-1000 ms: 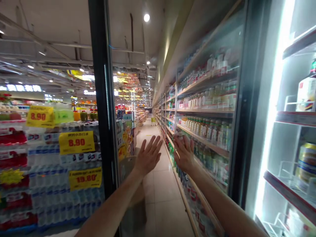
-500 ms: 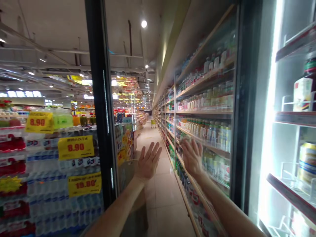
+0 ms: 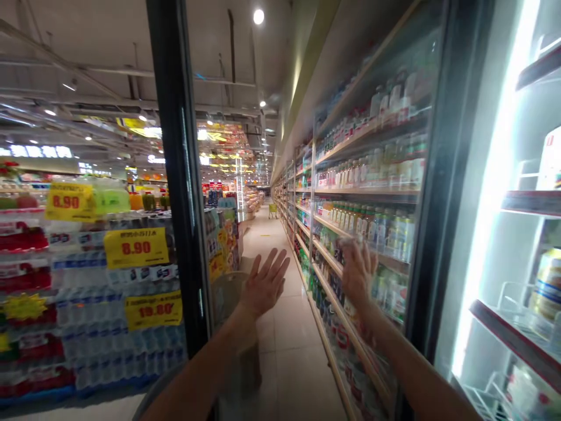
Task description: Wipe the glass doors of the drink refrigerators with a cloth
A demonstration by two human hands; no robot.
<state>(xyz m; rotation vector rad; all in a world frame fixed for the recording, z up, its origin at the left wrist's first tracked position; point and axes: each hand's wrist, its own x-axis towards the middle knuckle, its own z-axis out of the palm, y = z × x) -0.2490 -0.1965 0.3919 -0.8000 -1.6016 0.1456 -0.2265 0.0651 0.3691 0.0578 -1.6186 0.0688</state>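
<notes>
A glass cooler door with a black frame (image 3: 175, 175) stands swung open across the view. Through its pane show an aisle and long shelves of bottles (image 3: 381, 228). My left hand (image 3: 265, 283) is raised near the middle, fingers spread, holding nothing, in front of the glass. Farther right, my right hand (image 3: 359, 272) is up too, slightly blurred, fingers apart and nothing in it. Whether either palm touches the pane cannot be made out.
At the left, stacked water packs (image 3: 105, 316) carry yellow price signs (image 3: 137, 247). The lit cooler's shelves (image 3: 521, 342) with cans and bottles are at the right. A yellow-green cart (image 3: 272, 209) stands far down the aisle.
My right hand has moved right, away from my left hand, which stays almost in place. The right edge of the door frame and the lit cooler have shifted rightward in view.
</notes>
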